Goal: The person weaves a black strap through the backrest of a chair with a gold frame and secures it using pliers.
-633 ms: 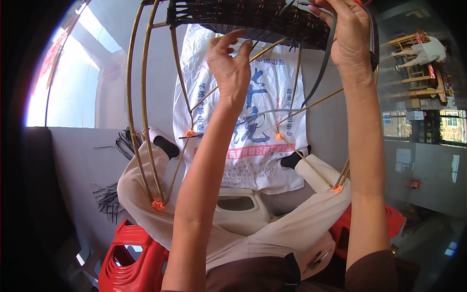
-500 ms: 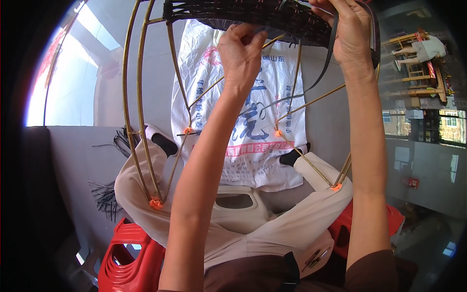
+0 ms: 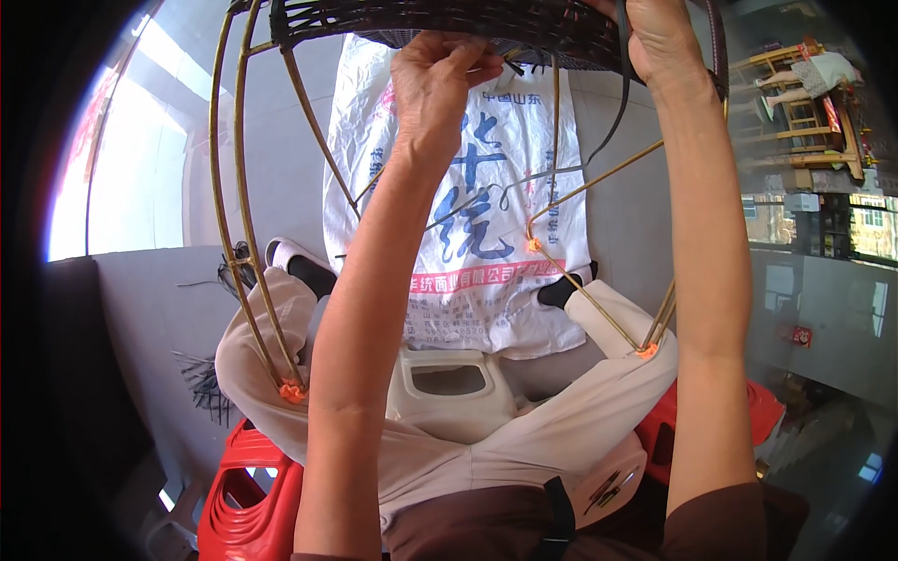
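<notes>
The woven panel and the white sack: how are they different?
The woven panel is dark, while the sack is mostly white with printing. The panel is raised off the floor; the sack is spread out on it. Both are only partly visible.

Hand-weaving workshop, or a room that serves as one: dark wickerwork (image 3: 374, 21) sits on a brass-coloured frame (image 3: 608, 173), and bundled dark strips (image 3: 208, 385) lie on grey flooring (image 3: 622, 140). Also present are low plastic stools (image 3: 449, 411), a spread printed sack (image 3: 449, 318) and wooden framework (image 3: 853, 161) behind.
</notes>
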Demonstrator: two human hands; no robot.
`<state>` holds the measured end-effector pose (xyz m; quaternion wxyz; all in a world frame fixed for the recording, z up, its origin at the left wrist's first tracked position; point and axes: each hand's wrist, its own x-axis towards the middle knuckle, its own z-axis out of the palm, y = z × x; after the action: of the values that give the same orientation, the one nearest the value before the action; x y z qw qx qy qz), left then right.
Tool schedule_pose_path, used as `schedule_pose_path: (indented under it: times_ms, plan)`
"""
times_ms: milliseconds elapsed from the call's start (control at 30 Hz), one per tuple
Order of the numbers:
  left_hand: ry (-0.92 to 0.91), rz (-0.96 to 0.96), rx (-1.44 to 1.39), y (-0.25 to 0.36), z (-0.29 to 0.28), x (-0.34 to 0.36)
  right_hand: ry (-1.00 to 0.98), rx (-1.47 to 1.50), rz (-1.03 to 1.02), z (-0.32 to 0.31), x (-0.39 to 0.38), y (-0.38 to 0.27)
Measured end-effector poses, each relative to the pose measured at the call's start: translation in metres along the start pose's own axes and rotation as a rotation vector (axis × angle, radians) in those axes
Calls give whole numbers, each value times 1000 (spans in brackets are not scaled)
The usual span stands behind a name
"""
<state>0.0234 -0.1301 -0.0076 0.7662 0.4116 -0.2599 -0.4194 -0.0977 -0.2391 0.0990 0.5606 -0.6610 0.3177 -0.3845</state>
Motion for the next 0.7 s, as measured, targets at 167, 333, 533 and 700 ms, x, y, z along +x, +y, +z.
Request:
schedule_pose_path:
  times_ms: [167, 333, 533, 700]
  plan:
    - [97, 8, -41, 0, 2, -2, 8, -8, -13, 2, 1, 3]
    - [98, 57, 118, 3, 0, -1, 12, -68, -38, 0, 1, 3]
    - [168, 143, 234, -4, 3, -3, 54, -54, -44, 0, 3, 7]
    - [120, 156, -16, -9, 0, 0, 34, -22, -22, 0, 3, 7]
